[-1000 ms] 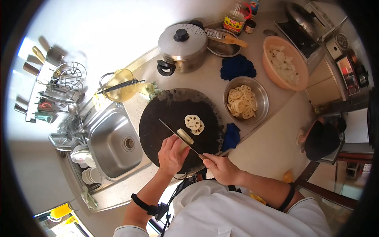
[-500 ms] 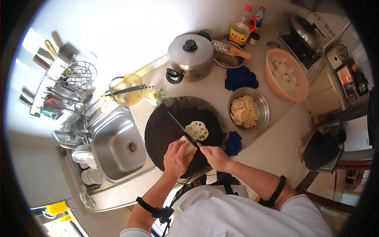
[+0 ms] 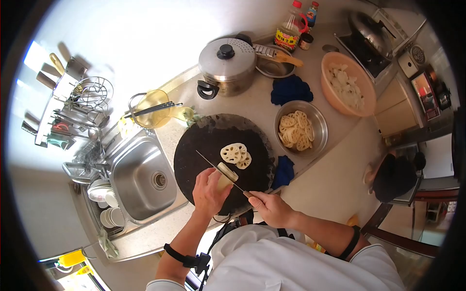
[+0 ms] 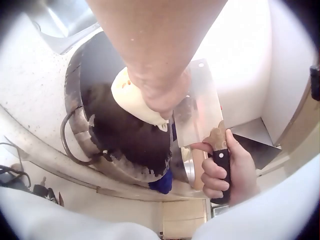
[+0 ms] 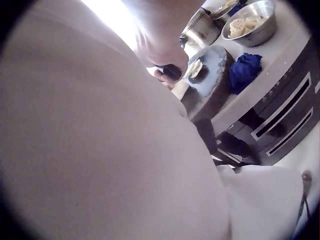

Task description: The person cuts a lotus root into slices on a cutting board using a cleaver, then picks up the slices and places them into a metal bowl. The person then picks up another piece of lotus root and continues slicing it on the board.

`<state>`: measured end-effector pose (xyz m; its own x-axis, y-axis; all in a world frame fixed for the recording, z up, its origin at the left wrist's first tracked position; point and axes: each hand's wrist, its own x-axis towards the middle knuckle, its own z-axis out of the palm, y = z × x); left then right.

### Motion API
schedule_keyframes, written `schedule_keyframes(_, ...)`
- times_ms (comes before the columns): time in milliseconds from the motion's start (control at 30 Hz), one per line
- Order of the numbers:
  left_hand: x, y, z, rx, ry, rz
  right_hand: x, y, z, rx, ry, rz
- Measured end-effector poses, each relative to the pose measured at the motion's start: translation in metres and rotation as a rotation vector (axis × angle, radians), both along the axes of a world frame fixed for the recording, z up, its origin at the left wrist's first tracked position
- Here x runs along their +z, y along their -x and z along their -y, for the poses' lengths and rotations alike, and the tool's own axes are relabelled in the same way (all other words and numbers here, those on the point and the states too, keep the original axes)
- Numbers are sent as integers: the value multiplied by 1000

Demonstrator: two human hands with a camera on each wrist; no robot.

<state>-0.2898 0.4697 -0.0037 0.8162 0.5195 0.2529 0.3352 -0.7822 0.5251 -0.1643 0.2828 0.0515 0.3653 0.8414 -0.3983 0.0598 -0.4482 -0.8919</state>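
Your left hand (image 3: 209,191) has its fingers curled down over the short pale end of a lotus root (image 3: 226,173), pinning it to the near part of the round dark chopping board (image 3: 199,138). Your right hand (image 3: 272,207) is wrapped tight around the black handle of a cleaver (image 4: 200,107). Its broad blade stands on edge right against the cut face of the root, close to your left knuckles. From the wrist view you cannot tell whether the edge has reached the board. Just beyond the blade, a few holed slices (image 3: 235,153) lie overlapping near the board's middle. To the right, off the board, a steel bowl (image 3: 324,130) holds a good heap of the same slices, so most of the cutting looks done. Only this stub seems left to slice. The loose slices are not yet in the bowl, and the pale pieces in the orange basin (image 3: 331,57) farther back may be waiting too.
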Motion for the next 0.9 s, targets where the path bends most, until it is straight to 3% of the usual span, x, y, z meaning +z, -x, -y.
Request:
schedule_keyframes(300,1,0,-3,0,7,-28,-2,7,-2,1,30,82)
schedule_keyframes(600,-7,-1,-9,-7,47,70,-4,-9,-19,49,46,-35)
schedule_keyframes(767,-4,0,-6,4,34,87,-29,-10,-26,7,46,-130)
schedule_keyframes(900,-6,1,-3,-4,19,89,-79,-7,-39,-6,-5,4)
